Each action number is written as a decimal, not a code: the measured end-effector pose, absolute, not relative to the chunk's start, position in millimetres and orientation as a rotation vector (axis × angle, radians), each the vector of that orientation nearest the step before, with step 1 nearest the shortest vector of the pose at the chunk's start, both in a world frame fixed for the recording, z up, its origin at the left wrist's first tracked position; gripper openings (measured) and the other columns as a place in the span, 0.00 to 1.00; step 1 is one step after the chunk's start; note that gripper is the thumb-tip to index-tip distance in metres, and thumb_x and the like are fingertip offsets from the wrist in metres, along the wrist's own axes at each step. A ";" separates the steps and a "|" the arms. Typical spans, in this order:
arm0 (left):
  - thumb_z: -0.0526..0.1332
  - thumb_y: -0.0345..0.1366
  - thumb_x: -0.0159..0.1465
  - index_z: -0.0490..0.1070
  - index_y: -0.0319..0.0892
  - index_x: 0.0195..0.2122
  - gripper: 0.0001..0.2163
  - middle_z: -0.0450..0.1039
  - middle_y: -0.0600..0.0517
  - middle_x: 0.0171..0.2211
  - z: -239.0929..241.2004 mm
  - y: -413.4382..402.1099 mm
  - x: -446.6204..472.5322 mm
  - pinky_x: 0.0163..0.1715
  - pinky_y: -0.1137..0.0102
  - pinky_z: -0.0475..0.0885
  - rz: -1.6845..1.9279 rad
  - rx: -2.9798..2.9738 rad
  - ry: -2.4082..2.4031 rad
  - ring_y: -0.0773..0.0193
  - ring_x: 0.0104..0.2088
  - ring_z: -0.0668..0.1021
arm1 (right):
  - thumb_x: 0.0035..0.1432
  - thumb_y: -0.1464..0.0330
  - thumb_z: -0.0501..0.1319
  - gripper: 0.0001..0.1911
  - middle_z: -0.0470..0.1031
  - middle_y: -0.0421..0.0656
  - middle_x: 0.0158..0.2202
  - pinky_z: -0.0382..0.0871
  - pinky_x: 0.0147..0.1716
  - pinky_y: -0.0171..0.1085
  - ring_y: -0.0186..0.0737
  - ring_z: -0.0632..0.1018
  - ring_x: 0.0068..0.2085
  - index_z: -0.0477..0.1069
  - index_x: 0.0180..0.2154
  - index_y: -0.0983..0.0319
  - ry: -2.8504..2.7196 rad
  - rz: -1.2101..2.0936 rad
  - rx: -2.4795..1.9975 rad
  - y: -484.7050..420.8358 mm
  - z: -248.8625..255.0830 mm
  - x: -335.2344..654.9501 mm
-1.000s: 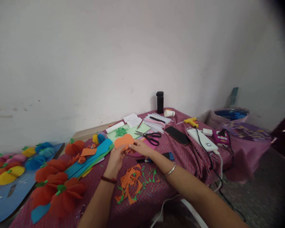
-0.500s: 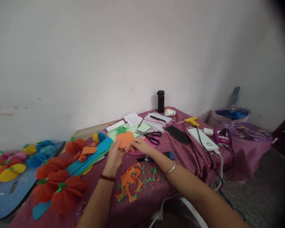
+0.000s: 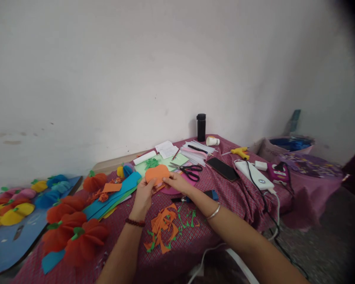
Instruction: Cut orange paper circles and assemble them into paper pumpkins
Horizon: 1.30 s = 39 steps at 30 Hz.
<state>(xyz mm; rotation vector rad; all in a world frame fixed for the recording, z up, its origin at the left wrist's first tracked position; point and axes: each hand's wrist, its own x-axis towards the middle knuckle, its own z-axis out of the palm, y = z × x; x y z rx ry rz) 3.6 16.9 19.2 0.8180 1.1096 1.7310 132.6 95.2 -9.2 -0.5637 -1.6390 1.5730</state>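
An orange paper pumpkin cutout [image 3: 157,172] is held up above the table between my two hands. My left hand [image 3: 146,192] grips its lower left edge, thumb on the front face. On the lower right edge, my right hand [image 3: 176,182] pinches it with thumb and fingers. Just behind lie black-handled scissors [image 3: 191,170], blades partly apart, on green and pink sheets. Orange and green paper scraps [image 3: 164,227] are heaped on the cloth below my hands. A dark and blue cutter-like tool [image 3: 210,195] is partly covered by my right forearm.
Folded paper pumpkins [image 3: 85,236] and blue paper strips [image 3: 118,195] fill the left side. Toward the right are a phone [image 3: 223,169], a yellow glue gun [image 3: 240,152], and a white power bank [image 3: 254,176] with cables. A black bottle [image 3: 201,128] stands by the wall.
My left thumb has come over the front of the orange cutout, where it was at the edge before. The whole view has shifted slightly.
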 end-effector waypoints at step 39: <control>0.73 0.35 0.47 0.77 0.36 0.37 0.16 0.80 0.46 0.37 8.3 21.5 11.6 0.46 0.66 0.72 1.649 0.821 0.912 0.60 0.37 0.80 | 0.42 0.57 0.69 0.18 0.65 0.34 0.22 0.59 0.26 0.30 0.29 0.65 0.24 0.67 0.26 0.64 -1.510 1.597 -0.528 94.3 -10.1 133.7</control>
